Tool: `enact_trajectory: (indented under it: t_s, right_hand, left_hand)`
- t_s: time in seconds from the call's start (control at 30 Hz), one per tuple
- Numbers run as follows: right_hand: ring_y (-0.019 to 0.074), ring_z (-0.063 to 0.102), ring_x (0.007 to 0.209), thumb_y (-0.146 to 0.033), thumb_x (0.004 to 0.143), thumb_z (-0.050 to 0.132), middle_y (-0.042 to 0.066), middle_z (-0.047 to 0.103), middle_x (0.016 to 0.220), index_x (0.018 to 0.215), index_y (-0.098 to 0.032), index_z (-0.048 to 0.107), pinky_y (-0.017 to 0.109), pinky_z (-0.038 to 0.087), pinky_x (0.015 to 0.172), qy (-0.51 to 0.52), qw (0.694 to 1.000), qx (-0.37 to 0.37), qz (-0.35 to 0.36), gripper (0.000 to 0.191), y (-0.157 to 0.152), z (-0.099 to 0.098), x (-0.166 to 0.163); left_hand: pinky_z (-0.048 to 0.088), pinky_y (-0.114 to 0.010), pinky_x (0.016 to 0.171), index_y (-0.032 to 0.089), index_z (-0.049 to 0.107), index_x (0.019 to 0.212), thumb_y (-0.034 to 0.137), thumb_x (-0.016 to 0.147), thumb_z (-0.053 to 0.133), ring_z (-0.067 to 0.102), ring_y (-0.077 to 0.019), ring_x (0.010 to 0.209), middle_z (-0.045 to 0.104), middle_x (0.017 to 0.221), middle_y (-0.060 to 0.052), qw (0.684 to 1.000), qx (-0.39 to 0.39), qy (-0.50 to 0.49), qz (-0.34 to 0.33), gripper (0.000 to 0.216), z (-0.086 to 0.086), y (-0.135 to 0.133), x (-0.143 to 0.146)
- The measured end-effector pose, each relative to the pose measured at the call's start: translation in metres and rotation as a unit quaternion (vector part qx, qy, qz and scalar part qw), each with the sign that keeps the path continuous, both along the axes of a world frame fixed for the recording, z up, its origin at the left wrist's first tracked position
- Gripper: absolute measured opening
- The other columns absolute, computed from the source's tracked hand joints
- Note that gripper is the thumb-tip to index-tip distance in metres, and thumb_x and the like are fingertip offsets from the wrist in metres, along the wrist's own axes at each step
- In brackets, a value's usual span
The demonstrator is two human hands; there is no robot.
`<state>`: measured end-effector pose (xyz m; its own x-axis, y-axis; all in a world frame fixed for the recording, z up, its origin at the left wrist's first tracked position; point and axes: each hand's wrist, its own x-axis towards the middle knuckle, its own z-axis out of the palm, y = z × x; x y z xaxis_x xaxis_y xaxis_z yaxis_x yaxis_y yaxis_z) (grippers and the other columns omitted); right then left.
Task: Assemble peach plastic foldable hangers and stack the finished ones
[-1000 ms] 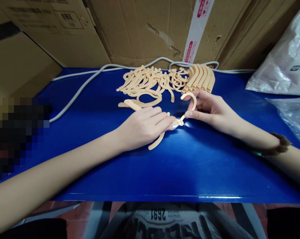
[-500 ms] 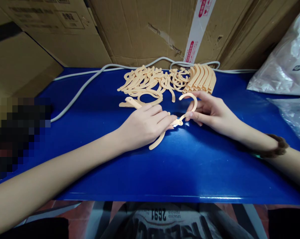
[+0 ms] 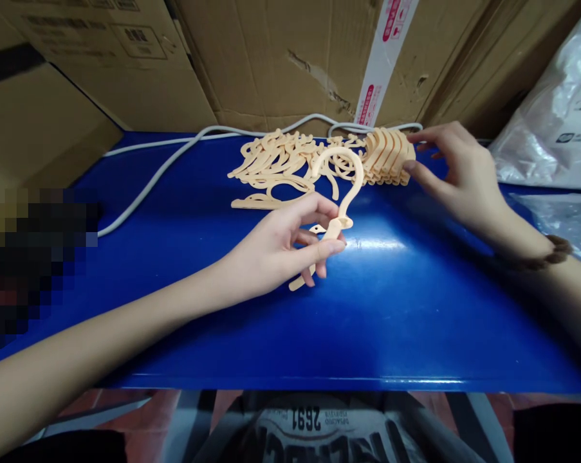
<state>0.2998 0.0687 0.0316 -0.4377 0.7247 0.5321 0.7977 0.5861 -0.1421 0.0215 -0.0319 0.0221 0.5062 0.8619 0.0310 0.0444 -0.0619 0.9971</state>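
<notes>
Now, the left hand [image 3: 300,247] grips a hanger [image 3: 335,227], its hook [image 3: 359,177] at one o'clock from the fingers [image 3: 335,245], while the right hand [image 3: 410,152], fingers parted, is at three o'clock beside the stack [image 3: 389,157].

The left hand [image 3: 283,249] covers the lower part of the hook piece [image 3: 356,183], so no clue what's under there. Same with the curved piece [image 3: 296,283] poking out at its 6 o'clock: middle's hidden. Can't tell if the right hand's fingertips [image 3: 410,166], at 2, actually touch the stack of slats [image 3: 389,157]. Something at 9 is just a pixelated patch [image 3: 34,270]. Right edge crops the white bag [image 3: 551,122] past 2, bottom edge crops the printed shirt [image 3: 314,434] at 6. Small print on the cardboard box [image 3: 87,83] around 10? Unreadable.
</notes>
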Motion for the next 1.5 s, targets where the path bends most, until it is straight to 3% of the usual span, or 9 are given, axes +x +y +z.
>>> enact_trajectory:
  t_s: [0.07,0.2,0.4,0.63,0.9,1.07,1.23,1.4,1.5]
  right_hand:
    - [0.0290,0.062,0.110,-0.046,0.095,0.051,0.018,0.065,0.114,0.125,-0.011,0.059,0.043,0.050,0.096,-0.031,0.999,-0.001,-0.008,0.046,0.010,-0.005,0.008]
    - [0.0312,0.060,0.114,-0.042,0.096,0.047,0.017,0.065,0.123,0.127,-0.015,0.057,0.047,0.048,0.097,-0.064,0.997,-0.025,-0.037,0.043,0.018,-0.014,0.014]
    - [0.0328,0.060,0.116,-0.039,0.093,0.048,0.019,0.064,0.126,0.129,-0.013,0.058,0.046,0.046,0.098,-0.057,0.996,-0.062,-0.041,0.046,0.015,-0.016,0.011]
    - [0.0298,0.060,0.116,-0.032,0.093,0.049,0.018,0.063,0.127,0.127,-0.016,0.058,0.041,0.046,0.097,-0.049,0.996,-0.054,-0.060,0.039,0.013,-0.016,0.011]
    - [0.0268,0.066,0.107,-0.025,0.090,0.052,0.012,0.072,0.116,0.120,-0.017,0.063,0.038,0.048,0.089,-0.011,0.992,-0.061,-0.111,0.033,0.014,-0.013,0.014]
    - [0.0279,0.066,0.099,-0.030,0.090,0.052,0.011,0.074,0.106,0.120,-0.019,0.064,0.037,0.045,0.084,-0.038,0.990,-0.035,-0.133,0.034,0.014,-0.010,0.015]
    - [0.0260,0.061,0.091,-0.033,0.091,0.051,0.012,0.068,0.097,0.112,-0.018,0.070,0.035,0.041,0.074,-0.053,0.987,-0.034,-0.151,0.032,0.015,-0.012,0.016]
    - [0.0193,0.053,0.068,-0.038,0.091,0.053,0.006,0.063,0.076,0.098,-0.020,0.067,0.033,0.033,0.061,-0.031,0.978,-0.072,-0.194,0.024,0.015,-0.013,0.015]
    - [0.0172,0.051,0.065,-0.039,0.091,0.054,0.004,0.064,0.077,0.105,-0.020,0.065,0.032,0.032,0.059,-0.008,0.975,-0.083,-0.206,0.026,0.015,-0.014,0.013]
  left_hand:
    - [0.058,-0.022,0.045,0.018,0.050,0.099,0.024,0.086,0.068,0.065,-0.0101,0.057,0.061,0.092,0.000,0.999,-0.042,-0.016,0.008,0.023,0.002,0.002,0.001]
    - [0.056,-0.018,0.043,0.015,0.053,0.092,0.025,0.092,0.063,0.067,-0.0108,0.056,0.065,0.082,0.000,0.996,-0.074,-0.036,0.016,0.014,0.004,0.007,-0.002]
    - [0.061,-0.020,0.057,0.015,0.059,0.087,0.024,0.092,0.064,0.073,-0.0149,0.073,0.072,0.087,-0.005,0.995,-0.080,-0.057,0.008,0.012,-0.001,0.013,-0.007]
    - [0.061,-0.023,0.058,0.014,0.059,0.088,0.024,0.092,0.064,0.073,-0.0153,0.073,0.074,0.086,-0.005,0.998,-0.060,-0.027,0.001,0.012,-0.001,0.013,-0.007]
    - [0.060,-0.020,0.056,0.014,0.059,0.088,0.021,0.093,0.061,0.071,-0.0122,0.066,0.074,0.087,-0.006,0.999,-0.052,-0.013,-0.001,0.009,-0.003,0.014,-0.008]
    - [0.060,-0.020,0.055,0.014,0.058,0.088,0.021,0.093,0.061,0.071,-0.0127,0.066,0.074,0.088,-0.006,0.999,-0.051,-0.010,-0.003,0.010,-0.003,0.015,-0.008]
    - [0.060,-0.020,0.056,0.014,0.058,0.088,0.022,0.093,0.061,0.072,-0.0132,0.067,0.074,0.086,-0.005,0.998,-0.054,-0.016,-0.002,0.010,-0.004,0.016,-0.009]
    - [0.060,-0.021,0.055,0.014,0.058,0.087,0.025,0.094,0.061,0.071,-0.0133,0.066,0.073,0.087,-0.006,0.999,-0.046,-0.008,-0.005,0.014,-0.004,0.015,-0.008]
    - [0.060,-0.021,0.054,0.014,0.057,0.087,0.026,0.093,0.062,0.071,-0.0136,0.065,0.074,0.087,-0.007,0.999,-0.052,-0.009,-0.004,0.014,-0.005,0.016,-0.008]
